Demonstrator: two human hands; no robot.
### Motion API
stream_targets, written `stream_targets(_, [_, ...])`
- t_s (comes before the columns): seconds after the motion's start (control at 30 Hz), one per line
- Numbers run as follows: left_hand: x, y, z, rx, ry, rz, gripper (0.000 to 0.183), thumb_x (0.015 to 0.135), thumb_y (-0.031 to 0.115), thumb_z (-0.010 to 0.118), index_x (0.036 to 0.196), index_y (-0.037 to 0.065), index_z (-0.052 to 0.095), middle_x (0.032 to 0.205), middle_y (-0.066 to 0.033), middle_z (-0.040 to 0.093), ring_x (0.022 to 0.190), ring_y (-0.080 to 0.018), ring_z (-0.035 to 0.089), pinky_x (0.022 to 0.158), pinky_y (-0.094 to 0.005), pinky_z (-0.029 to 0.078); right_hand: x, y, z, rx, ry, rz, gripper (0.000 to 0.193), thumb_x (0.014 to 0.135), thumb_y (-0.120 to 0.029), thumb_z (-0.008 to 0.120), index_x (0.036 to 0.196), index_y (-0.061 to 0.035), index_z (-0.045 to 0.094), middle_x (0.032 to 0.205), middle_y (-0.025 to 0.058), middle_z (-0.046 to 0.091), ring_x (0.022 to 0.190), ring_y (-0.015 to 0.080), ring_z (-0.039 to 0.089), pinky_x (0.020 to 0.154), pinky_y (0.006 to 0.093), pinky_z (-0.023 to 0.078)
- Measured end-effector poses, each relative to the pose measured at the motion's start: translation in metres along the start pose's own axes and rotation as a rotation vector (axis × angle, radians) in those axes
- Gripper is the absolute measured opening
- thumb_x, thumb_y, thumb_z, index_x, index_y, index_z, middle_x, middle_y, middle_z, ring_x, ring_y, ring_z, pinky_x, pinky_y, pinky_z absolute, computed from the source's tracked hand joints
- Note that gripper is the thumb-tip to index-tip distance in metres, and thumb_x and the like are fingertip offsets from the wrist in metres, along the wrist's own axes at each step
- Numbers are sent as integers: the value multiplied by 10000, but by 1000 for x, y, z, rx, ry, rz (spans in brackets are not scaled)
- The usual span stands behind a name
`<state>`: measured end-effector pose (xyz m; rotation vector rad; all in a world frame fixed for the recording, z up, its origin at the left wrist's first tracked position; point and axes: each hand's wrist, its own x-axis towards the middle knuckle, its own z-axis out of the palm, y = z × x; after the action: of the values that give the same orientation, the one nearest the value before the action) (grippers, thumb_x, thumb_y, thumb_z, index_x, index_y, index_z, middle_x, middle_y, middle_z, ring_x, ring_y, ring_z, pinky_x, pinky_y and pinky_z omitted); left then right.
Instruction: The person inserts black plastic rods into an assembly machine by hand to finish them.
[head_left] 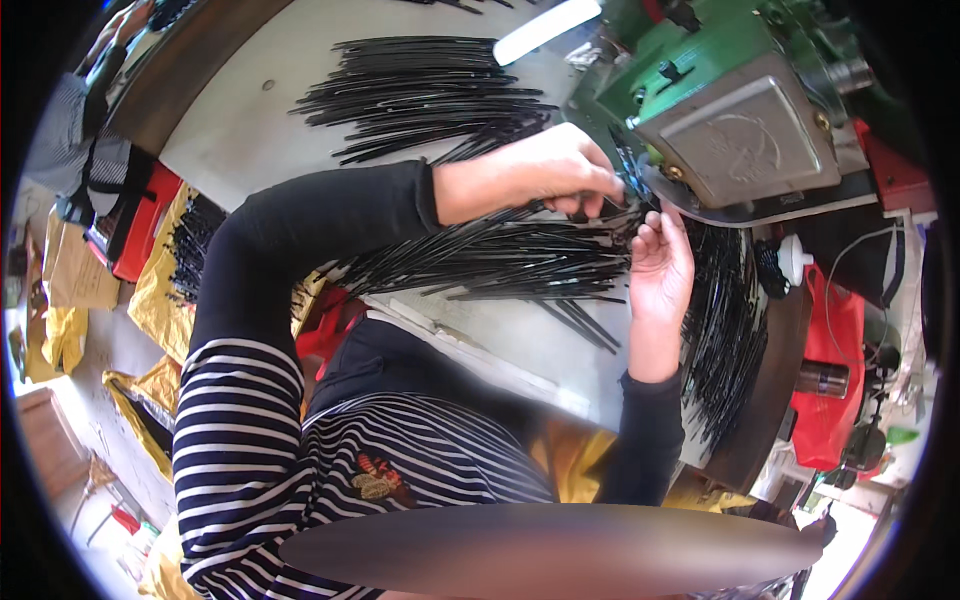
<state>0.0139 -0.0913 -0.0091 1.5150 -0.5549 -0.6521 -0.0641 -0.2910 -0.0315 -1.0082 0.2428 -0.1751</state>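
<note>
Although both hands meet at the edge of the green machine (620,95) in the upper right of the frame, what sits between their fingertips is too small and blurred to make out. The left hand (570,172) has its fingers bent toward the thumb; the right hand (661,262), palm partly showing, has its fingertips drawn together. I cannot tell whether either grasps a rod.

The thin black rods lie in loose heaps on the pale bench (235,115). The middle heap (530,250), at the centre of the frame, lies just below the left hand and to the left of the right hand, its long axis running roughly left to right, with its right end near the right hand. The right-hand heap (725,345) runs down the frame, nearer the right hand. The upper heap (430,85) lies above the left forearm, also roughly crosswise.
</note>
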Motion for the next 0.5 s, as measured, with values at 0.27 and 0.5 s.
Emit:
stream_targets(0.27, [-10, 0, -18, 364, -139, -2, 333, 864, 296, 548, 947, -12, 640, 753, -60, 661, 535, -122, 619, 461, -232, 474, -3, 10, 7, -88, -97, 58, 183, 913, -161, 514, 994, -8, 574, 900, 108, 636, 758, 176, 646, 625, 275, 553])
stream_targets(0.5, [-35, 1, -87, 1267, 338, 203, 195, 758, 246, 583, 777, 77, 677, 710, -132, 635, 709, -317, 623, 629, -406, 500, -2, 5, 1, -67, -145, 69, 174, 907, -158, 523, 982, -10, 575, 885, 115, 633, 740, 189, 649, 628, 272, 551])
